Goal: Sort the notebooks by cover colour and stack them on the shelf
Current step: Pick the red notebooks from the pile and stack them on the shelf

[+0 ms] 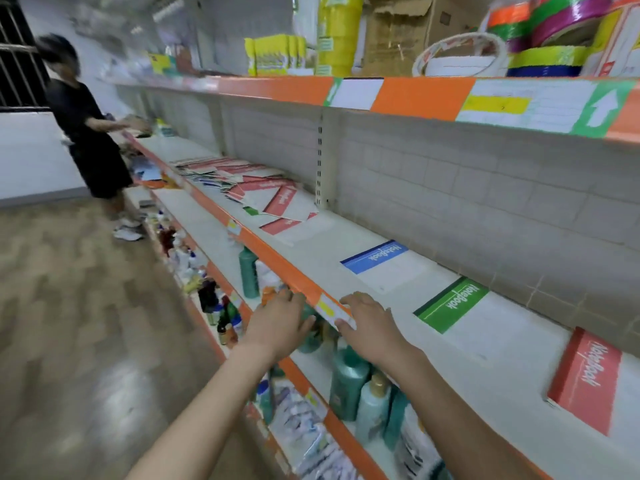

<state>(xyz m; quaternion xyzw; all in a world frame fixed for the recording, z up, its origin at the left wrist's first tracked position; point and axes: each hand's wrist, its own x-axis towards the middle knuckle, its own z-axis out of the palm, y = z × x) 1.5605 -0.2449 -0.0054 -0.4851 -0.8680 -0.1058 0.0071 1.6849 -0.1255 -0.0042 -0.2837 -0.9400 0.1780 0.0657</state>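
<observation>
On the white middle shelf (346, 237) a blue notebook (375, 256), a green notebook (452, 303) and a red notebook stack (585, 379) lie apart in a row. Further left sits a messy pile of notebooks (256, 192), mostly red-covered, with some green and blue showing. My left hand (278, 322) hovers just in front of the orange shelf edge, fingers relaxed and empty. My right hand (369, 323) reaches over that edge above the bare shelf, fingers spread, holding nothing.
An orange-trimmed upper shelf (415, 95) overhangs, loaded with tape rolls and yellow packs. The lower shelf (346, 386) holds green bottles and other goods. Another person in black (86, 133) stands at the far left end. Wood-pattern floor lies to the left.
</observation>
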